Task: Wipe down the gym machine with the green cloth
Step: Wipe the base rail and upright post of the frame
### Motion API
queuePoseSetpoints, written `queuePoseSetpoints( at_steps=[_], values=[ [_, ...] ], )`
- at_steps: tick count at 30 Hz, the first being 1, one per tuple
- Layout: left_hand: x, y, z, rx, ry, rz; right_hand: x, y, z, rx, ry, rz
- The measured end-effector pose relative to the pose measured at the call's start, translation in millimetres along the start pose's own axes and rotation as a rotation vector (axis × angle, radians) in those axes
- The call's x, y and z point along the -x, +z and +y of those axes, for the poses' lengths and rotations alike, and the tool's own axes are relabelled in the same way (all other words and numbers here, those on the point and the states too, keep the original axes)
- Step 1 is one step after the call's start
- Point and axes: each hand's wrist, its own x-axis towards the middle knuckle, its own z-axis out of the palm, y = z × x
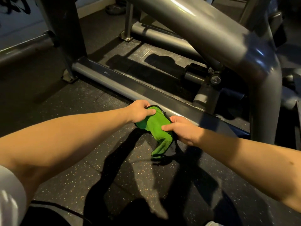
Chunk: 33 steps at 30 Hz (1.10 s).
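Right at the near edge: white sleeve at lower left, two bare forearms reaching forward. Underneath, speckled rubber floor, crossed by long dark shadows.

Further out now to the hands, close together, both clamped on the cloth. First the left hand, pinching the upper edge, thumb flat across the green face, fingers curled behind. Then the right hand, gripping the lower right side, thumb pressed onto the green, fingers tucked out of sight behind. Green fabric with black trim, stretched between the two grips, a loose tail hanging below the right hand toward the floor.

Held above the floor, just in front of the machine, at its low bar. Top edge overlapping the bar in view; touching or not, cannot tell.

Beyond, that grey bar running diagonally from upper left to lower right, shiny along its top. Behind it, a bolt at the right. Higher up, a thick grey tube slanting down from top centre, bending into an upright post at right.

Farthest back, a slim post standing on a small foot, a dark weight plate lying on the floor, a pale wall at top left.
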Motion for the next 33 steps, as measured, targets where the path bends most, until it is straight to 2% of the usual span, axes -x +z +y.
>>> queuePoseSetpoints(
  at_steps=[3, 6, 7, 10, 11, 13, 20, 23, 25, 27, 33],
  values=[
    [1, 6, -8, 0.015, -0.005, 0.001, -2, 4, -2, -0.001, -0.031, 0.041],
    [-1, 9, -19, -0.153, -0.071, 0.057, -2, 5, -4, -0.036, -0.062, 0.055],
    [1, 10, -20, -0.154, -0.119, 0.016, -2, 5, -4, -0.055, -0.06, 0.07],
    [13, 21, -19, 0.021, -0.267, -0.293, -6, 6, -9, -0.183, -0.032, 0.152],
    [15, 26, -20, 0.06, -0.299, -0.351, -8, 6, -10, -0.226, -0.015, 0.171],
    [16, 38, -24, 0.142, -0.338, -0.356, -11, 5, -11, -0.295, 0.033, 0.171],
    [7, 52, -32, 0.643, -0.363, -0.11, -17, 9, -14, -0.432, 0.095, 0.146],
    [-7, 47, -36, 0.75, -0.323, -0.019, -21, 8, -15, -0.48, 0.087, 0.186],
    [-27, 46, -48, 0.756, -0.29, 0.038, -23, 6, -14, -0.472, 0.077, 0.215],
    [-16, 33, -29, 0.72, -0.228, 0.105, -22, 5, -14, -0.412, 0.04, 0.243],
    [-9, 7, -25, 0.49, -0.179, 0.286, -28, -11, -3, -0.292, -0.023, 0.41]
  ],
)
